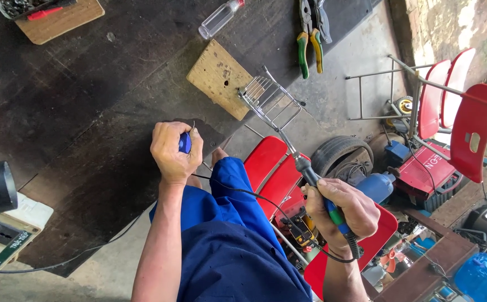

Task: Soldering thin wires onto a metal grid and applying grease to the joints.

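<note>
My left hand (172, 152) is closed around a small blue round object (185, 143), with a thin wire end sticking up from it, over the dark table (87, 112). My right hand (341, 215) grips the blue-and-green handle of a soldering iron (310, 176). Its shaft runs up to a small metal wire rack (270, 100) that rests partly on a pale wooden block (216, 75). A black cable (243, 193) leads from the iron across my blue-trousered lap.
Green-and-yellow-handled pliers (309, 42) and a clear plastic bottle (219, 18) lie at the table's far side. A wooden board (64, 21) sits top left. Red chairs (470, 131), a tyre (338, 152), a red machine (422, 174) and a white box (6, 237) stand around.
</note>
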